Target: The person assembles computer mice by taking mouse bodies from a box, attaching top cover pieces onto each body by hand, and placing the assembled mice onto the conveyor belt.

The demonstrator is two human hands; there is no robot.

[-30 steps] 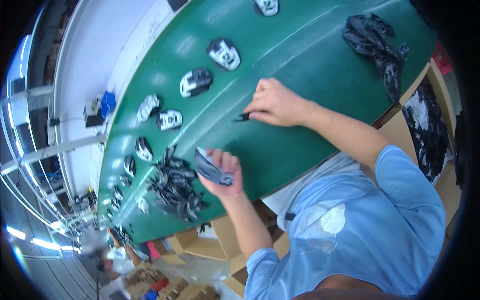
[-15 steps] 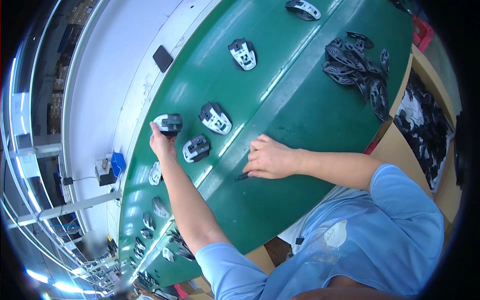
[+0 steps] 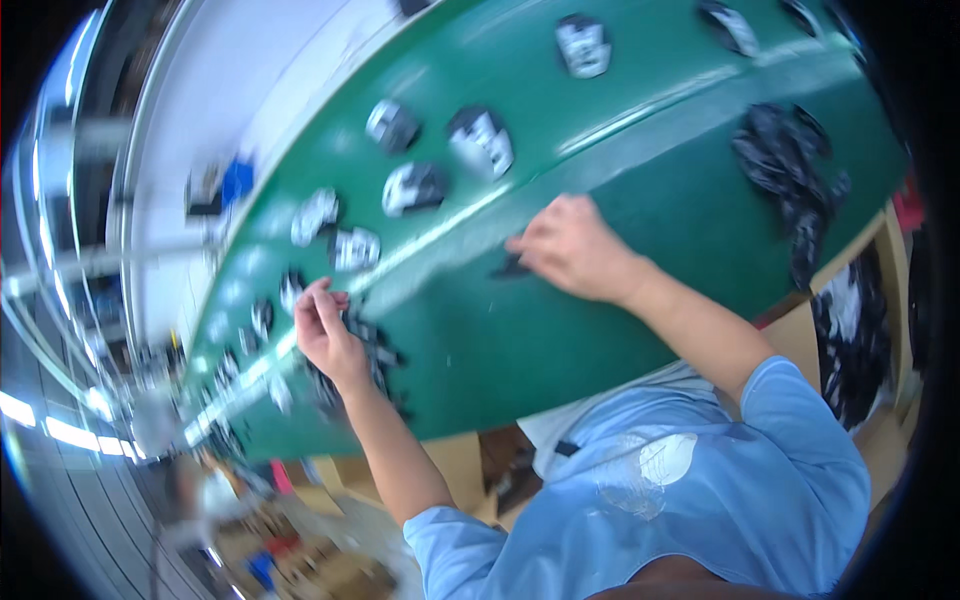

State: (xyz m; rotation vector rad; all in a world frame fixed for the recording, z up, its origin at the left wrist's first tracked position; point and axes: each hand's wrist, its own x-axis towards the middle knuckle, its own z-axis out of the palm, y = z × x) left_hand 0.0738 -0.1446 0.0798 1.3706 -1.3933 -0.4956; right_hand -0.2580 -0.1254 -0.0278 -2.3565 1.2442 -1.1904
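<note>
A long green belt (image 3: 620,110) runs through the room, its surface split by a paler stripe (image 3: 640,125) along its length. Small black-and-grey parts lie on it singly, spaced apart: one near the far end (image 3: 583,45), a pair close together (image 3: 480,140) and (image 3: 392,125), another just below them (image 3: 413,188), then two paler ones (image 3: 314,215) and (image 3: 355,248), with more trailing off toward the left end (too blurred there to tell them apart). On the near half lie a loose heap of black pieces (image 3: 790,170) at the right and a second dark heap (image 3: 365,360) at the left. One small dark piece (image 3: 512,266) lies alone mid-belt.
</note>
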